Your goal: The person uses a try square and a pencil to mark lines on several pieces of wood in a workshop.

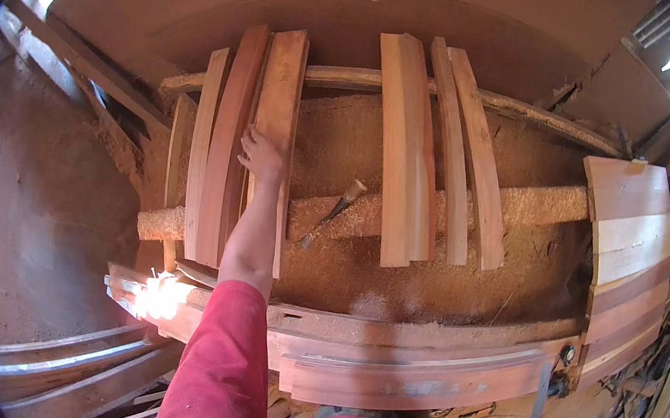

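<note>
My left hand (264, 156) lies on a long wooden plank (285, 76), its fingers apart and reaching over the plank's left edge. Close beside that plank is a reddish board (232, 136), and a narrower, paler board (201, 158) sits to the left of it. These boards span a rough beam at the back and another nearer me. Right of the hand, a dark tool with a pale round end (336, 211) rests across the nearer beam (385, 216); its kind is unclear. My right hand is out of view.
Several more planks (406, 151) lie across the beams to the right. A row of joined boards (631, 240) stands at far right. Stacked boards (414, 380) run along the front, near a grey metal strip (537, 409). Sawdust covers the surface under the planks. Timbers (70, 360) lie at lower left.
</note>
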Motion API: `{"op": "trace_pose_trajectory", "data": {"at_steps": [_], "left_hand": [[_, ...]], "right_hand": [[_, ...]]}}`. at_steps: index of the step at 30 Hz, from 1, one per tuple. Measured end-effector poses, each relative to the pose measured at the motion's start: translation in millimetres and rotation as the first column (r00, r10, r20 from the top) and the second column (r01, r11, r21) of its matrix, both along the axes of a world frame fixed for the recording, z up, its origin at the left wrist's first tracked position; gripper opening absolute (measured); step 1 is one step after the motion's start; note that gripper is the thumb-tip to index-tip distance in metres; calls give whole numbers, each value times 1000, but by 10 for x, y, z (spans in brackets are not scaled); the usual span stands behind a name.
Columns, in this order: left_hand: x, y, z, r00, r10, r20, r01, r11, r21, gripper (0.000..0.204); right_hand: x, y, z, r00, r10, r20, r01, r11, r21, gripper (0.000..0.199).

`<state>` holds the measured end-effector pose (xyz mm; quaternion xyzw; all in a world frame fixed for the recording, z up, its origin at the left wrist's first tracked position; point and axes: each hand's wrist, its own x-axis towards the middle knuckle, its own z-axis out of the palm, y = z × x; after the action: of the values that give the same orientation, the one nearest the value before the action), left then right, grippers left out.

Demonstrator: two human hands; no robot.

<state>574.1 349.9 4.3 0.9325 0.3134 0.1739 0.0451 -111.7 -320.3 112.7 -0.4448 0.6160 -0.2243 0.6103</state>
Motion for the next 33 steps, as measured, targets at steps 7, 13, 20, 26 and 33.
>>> {"op": "trace_pose_trajectory", "data": {"at_steps": [7, 13, 20, 26, 33], "left_hand": [[-1900, -941, -968, 873, -486, -37, 473, 864, -175, 75], [-3381, -2447, -492, 602, -791, 105, 688, 449, -570, 54], [-4306, -4346, 555, -275, -946, 171, 809, -324, -490, 67], [-4360, -5689, 437, -454, -891, -18, 850, -427, -307, 90], [-4498, -6612, 272, -511, -844, -163, 850, -469, -240, 103]], "right_hand": [[-269, 117, 234, 984, 16, 179, -5, 998, -58, 18], [-103, -3, -373, 986, -145, 87, 133, 983, 124, 36], [303, -255, -1034, 961, -96, 258, 50, 983, 178, 28], [806, -582, -1212, 951, 32, 307, -90, 980, 177, 22], [906, -628, -1472, 951, 178, 254, -156, 982, -104, 30]]}}
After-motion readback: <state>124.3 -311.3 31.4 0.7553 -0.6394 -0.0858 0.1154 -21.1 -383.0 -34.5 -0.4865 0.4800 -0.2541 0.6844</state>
